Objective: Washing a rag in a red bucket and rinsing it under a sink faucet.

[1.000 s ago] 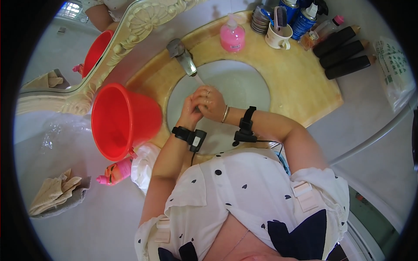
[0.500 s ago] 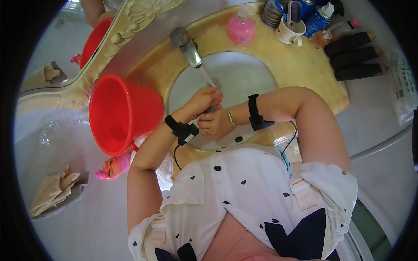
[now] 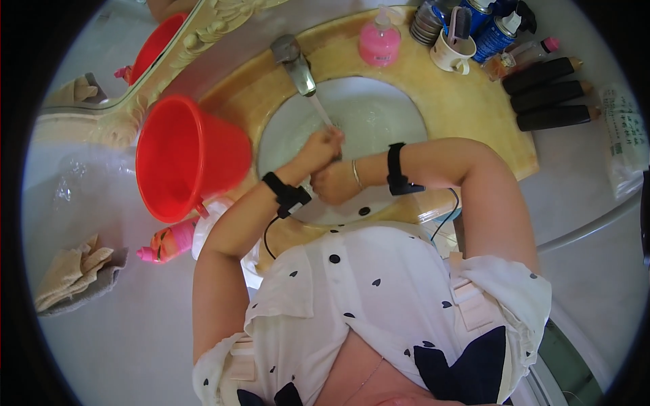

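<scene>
My left hand [image 3: 318,150] is closed under the stream from the chrome faucet [image 3: 296,68], over the white sink basin [image 3: 276,139]. Close below it, my right hand [image 3: 334,184] is curled, its knuckles almost against the left hand. A small greyish thing shows in part between the two hands; the fingers and blur hide what it is. Water [image 3: 372,118] lies in the basin and splashes around my left fingers. Both wrists carry black straps, and a bracelet sits on my right one.
A red bucket [image 3: 227,152] lies tipped beside the basin on the left, with a pink bottle [image 3: 168,242] and folded cloths [image 3: 74,274] nearer. Along the yellow counter [image 3: 467,125] stand a pink soap bottle [image 3: 380,44], a white mug [image 3: 452,54] and several dark bottles [image 3: 552,98].
My hands have shifted slightly within the basin, still close together under the running water. The greyish thing between them is less visible now. The whole view has moved a little.
</scene>
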